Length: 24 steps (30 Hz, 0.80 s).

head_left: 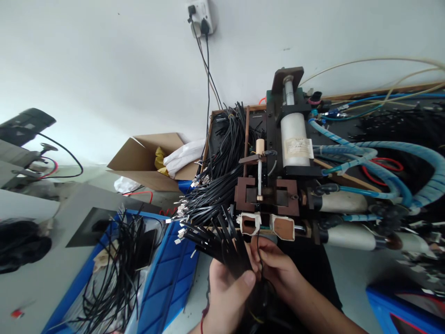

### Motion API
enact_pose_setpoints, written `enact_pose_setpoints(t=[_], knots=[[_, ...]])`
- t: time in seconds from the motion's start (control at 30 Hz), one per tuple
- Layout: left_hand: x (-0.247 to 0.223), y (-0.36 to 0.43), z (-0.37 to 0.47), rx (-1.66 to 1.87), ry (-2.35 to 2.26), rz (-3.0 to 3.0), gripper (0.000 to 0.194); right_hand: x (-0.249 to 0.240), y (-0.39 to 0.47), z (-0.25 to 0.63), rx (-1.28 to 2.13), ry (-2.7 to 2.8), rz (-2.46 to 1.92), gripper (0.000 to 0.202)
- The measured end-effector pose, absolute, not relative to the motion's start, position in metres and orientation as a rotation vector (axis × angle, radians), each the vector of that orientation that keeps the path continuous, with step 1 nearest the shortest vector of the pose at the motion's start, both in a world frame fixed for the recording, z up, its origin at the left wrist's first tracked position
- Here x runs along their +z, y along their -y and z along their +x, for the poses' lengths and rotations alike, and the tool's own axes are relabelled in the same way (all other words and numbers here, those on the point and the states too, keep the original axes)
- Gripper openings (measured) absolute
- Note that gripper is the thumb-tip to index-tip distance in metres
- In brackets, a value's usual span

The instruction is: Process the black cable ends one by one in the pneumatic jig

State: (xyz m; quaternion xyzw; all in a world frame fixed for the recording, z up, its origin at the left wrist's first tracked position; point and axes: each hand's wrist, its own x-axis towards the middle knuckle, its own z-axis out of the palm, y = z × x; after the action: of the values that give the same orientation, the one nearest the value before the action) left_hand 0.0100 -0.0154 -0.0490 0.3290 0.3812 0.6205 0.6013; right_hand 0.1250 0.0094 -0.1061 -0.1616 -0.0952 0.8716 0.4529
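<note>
My left hand is wrapped round a thick bundle of black cables, its thumb lying across them. Close beside it, my right hand has its fingers pinched on a single black cable. Both hands are low in the view, just in front of a machine with brown clamp blocks and two openings edged in white. Left of the clamp, a large heap of black cables with pale metal ends lies on the bench.
A blue crate holding loose black cables stands at lower left, an open cardboard box behind it. Pneumatic cylinders and blue hoses extend right. Another blue container is at lower right. Power leads hang from a wall socket.
</note>
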Motion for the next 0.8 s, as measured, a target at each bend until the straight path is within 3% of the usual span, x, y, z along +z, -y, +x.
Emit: enact_pose_setpoints(t=[0.63,0.8], knots=[[-0.0489,0.0174,0.0097,1.431,-0.959,0.684,0.022,-0.105,-0.0105,0.1227,2.133,0.228,-0.457,0.03],[-0.052,0.0186,0.0091,1.476,-0.94,0.7,0.02,-0.0999,-0.0047,0.1305,2.021,0.392,-0.652,0.033]])
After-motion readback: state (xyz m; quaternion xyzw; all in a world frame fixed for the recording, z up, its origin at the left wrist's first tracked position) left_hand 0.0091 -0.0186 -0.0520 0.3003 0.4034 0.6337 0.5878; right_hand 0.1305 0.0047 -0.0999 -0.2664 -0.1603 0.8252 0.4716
